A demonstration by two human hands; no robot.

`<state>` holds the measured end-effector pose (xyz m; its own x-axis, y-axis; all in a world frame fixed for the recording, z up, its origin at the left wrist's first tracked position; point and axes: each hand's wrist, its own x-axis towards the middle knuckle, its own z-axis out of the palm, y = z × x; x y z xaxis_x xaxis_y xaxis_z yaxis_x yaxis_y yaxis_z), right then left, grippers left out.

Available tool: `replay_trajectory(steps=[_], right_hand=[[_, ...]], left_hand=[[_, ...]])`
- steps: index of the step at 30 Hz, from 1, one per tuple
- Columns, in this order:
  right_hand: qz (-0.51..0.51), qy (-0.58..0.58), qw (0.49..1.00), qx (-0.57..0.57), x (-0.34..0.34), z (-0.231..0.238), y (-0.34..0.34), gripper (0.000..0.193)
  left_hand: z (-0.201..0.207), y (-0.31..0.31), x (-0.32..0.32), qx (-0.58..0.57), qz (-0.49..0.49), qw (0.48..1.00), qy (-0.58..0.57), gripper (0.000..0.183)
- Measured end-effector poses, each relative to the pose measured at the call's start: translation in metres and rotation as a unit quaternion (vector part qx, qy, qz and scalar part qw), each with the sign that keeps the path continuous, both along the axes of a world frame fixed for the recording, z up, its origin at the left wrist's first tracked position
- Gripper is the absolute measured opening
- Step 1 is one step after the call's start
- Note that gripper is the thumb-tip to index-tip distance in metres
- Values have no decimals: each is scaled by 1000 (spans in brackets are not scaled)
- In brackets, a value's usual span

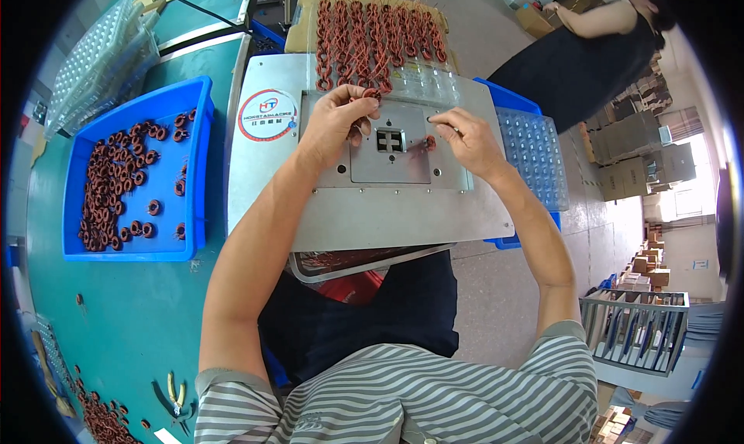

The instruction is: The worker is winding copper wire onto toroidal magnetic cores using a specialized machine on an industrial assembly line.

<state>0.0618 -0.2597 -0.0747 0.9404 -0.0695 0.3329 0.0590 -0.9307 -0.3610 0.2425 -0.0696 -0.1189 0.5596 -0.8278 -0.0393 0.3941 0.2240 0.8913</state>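
My left hand [341, 122] is closed with its fingers pinched on a reddish-brown wire-wound ring coil [372, 94], over the left part of a metal machine's top plate [372, 169]. More dark coil shows under its fingers, partly hidden. My right hand [473, 139] is curled, with thumb and fingertips together, right of the plate; whatever it may hold is too small to make out. Just below its fingertips another ring coil [430, 142] is seen against the plate. Between my hands is a square opening [390, 140] with small blocks inside.
Rows of wire-wound coils [380, 41] fill a clear tray behind the machine. A blue bin [201, 173] of coils stands left on the green table [163, 289], near pliers [177, 394]. A clear tray [533, 153] is at the right. A person [589, 56] stands beyond.
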Motion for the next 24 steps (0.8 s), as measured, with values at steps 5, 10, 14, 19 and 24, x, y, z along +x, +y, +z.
replay_trajectory(steps=[5, 10, 14, 19, 24], right_hand=[[-5, 82, 997, 9, -1, -6, 11, 36], [14, 85, 996, -13, 2, -8, 14, 37], [10, 47, 998, -34, -3, -10, 14, 35], [-11, 51, 997, -61, -7, -10, 10, 26], [-30, 46, 998, -12, 8, 11, 8, 20]], left_hand=[[15, 3, -2, -35, -13, 995, 90, 12], [14, 5, 2, -59, -46, 993, 97, 19], [10, 4, 4, -69, -45, 992, 94, 20], [9, 1, 6, -69, -44, 992, 95, 19], [9, 1, 12, -63, -45, 993, 94, 20]])
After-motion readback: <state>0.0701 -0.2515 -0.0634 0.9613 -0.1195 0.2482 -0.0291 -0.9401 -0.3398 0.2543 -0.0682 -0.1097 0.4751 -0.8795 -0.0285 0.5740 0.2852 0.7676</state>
